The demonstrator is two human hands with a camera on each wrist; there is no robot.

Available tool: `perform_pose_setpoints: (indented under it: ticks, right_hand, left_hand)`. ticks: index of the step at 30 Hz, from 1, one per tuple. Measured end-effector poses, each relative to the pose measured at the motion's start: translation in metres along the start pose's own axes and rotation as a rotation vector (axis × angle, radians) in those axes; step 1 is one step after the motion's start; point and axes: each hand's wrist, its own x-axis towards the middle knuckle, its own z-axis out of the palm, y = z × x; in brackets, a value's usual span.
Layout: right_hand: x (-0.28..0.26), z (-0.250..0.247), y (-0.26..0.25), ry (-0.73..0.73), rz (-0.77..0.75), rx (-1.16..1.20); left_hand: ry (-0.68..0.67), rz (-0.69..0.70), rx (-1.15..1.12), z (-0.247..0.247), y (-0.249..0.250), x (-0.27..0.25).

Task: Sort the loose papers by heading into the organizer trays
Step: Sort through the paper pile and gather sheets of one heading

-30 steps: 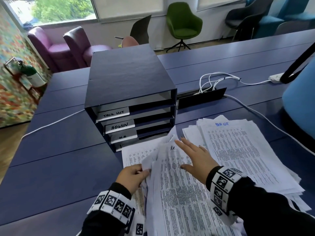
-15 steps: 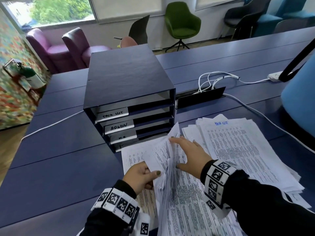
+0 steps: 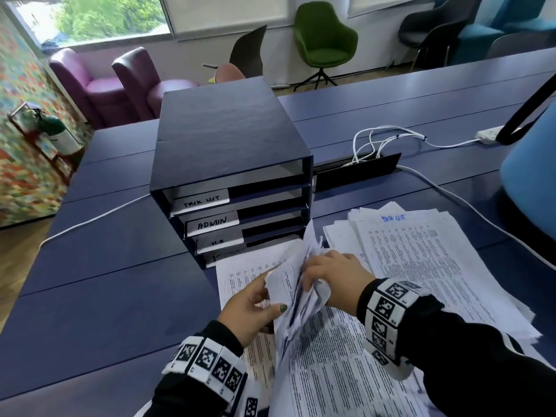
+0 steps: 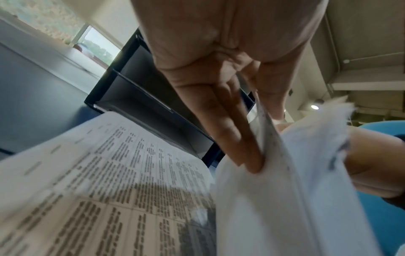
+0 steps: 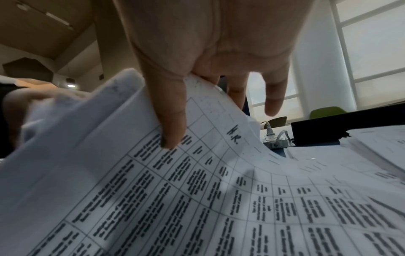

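A: Nearest first. Left hand pinching a raised sheaf of papers, thumb on the near face, fingers straight behind it. Grip clamped on the sheaf.

B: Right hand?

A: Also on the sheaf, from the right side. Thumb pressed on a curling sheet headed "H.R.", other fingers behind or past its edge. Clamped on the sheet too.

B: Sheaf position?

A: Standing on edge between both hands, above the printed sheets lying flat on the bench, top corner reaching up toward the lowest trays.

B: Other papers?

A: Loose pile fanned out on the right, top sheet with a blue handwritten heading, hard to read. More sheets running near under the right sleeve.

B: Organizer?

A: Dark blue organizer just beyond the hands, left of the pile, front facing near. Four trays stacked, labels top down "TASK LIST", "ADMIN", "H.R"; fourth label mostly hidden by paper. Flat sheets touching its base.

B: Farther?

A: Open cable hatch with white cables right of the organizer, one white cable running left across the bench. Blue chair back at right edge. Beyond the bench: purple armchairs, green chair, window.
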Motion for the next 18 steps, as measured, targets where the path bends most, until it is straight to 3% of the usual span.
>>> perform_pose_setpoints:
  ticks: [5, 7, 10, 18]
  right_hand:
    - [0.004, 0.0, 0.002, 0.023, 0.04, -0.08]
    - [0.004, 0.005, 0.002, 0.072, 0.061, -0.007]
    - [0.004, 0.008, 0.001, 0.142, 0.074, 0.084]
    - [-0.001, 0.011, 0.002, 0.213, -0.011, -0.092]
  left_hand:
    - [-0.015, 0.089, 0.132, -0.012, -0.001, -0.001]
    - [-0.03, 0.068, 0.265, -0.012, -0.005, 0.0]
    - [-0.04, -0.019, 0.247, -0.005, -0.006, 0.0]
    - [-0.051, -0.022, 0.371, -0.011, -0.016, 0.003]
